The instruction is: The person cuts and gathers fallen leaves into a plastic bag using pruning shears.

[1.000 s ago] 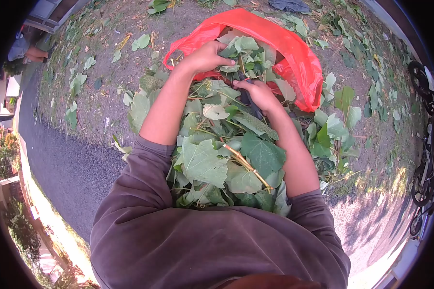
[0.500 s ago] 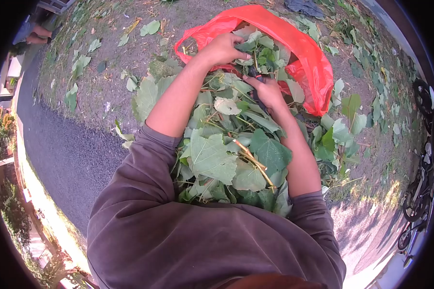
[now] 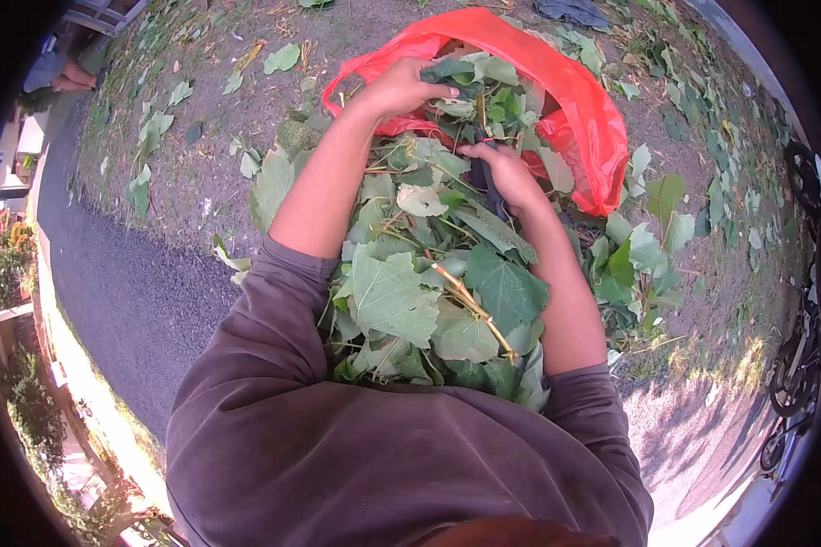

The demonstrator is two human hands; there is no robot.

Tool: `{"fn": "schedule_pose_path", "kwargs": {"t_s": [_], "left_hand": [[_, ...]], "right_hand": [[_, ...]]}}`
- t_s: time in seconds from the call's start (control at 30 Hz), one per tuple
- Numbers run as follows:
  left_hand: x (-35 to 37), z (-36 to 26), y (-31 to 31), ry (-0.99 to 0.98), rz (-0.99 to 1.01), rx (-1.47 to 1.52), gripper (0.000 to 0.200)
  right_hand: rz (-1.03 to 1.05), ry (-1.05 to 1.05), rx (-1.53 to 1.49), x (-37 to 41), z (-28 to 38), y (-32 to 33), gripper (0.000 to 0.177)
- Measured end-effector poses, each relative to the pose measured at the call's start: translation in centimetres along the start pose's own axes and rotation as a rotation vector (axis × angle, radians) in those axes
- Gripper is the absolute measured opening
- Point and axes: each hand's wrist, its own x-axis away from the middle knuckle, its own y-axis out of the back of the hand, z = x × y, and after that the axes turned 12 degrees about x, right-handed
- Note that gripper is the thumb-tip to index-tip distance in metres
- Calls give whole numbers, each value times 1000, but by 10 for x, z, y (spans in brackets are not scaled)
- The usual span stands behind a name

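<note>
My left hand (image 3: 404, 89) is closed on a bunch of vine leaves (image 3: 465, 87) at the mouth of a red plastic bag (image 3: 556, 73). Just below and to the right, my right hand (image 3: 506, 173) is wrapped round dark-handled pruning shears (image 3: 488, 187). Their blades point up among the stems and are mostly hidden by leaves. Between my forearms lies a heap of cut vine leaves (image 3: 392, 296), with a thick brown stem (image 3: 470, 301) on top. The bag lies open beyond the heap, with leaves inside it.
Loose leaves are scattered over the bare soil (image 3: 228, 118). Dark asphalt (image 3: 137, 292) runs along the left. A dark cloth (image 3: 572, 11) lies past the bag. At the right edge are bicycles (image 3: 789, 365). Another person's legs (image 3: 68, 75) show at the far upper left.
My left hand has moved slightly left and up, and the leaves at its fingers have shifted. The shears' blades are now more covered. My right hand stays nearly in place.
</note>
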Motion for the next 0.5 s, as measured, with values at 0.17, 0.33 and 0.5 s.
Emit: {"fn": "schedule_pose_path", "kwargs": {"t_s": [0.17, 0.33, 0.5], "left_hand": [[-7, 12, 14, -77, 98, -199, 37], [-3, -2, 11, -2, 135, -375, 38], [-3, 3, 9, -60, 76, -407, 40]], "right_hand": [[2, -13, 72, 3, 4, 0, 40], [-19, 14, 34, 2, 2, -3, 43], [-87, -33, 81, -8, 0, -4, 42]]}}
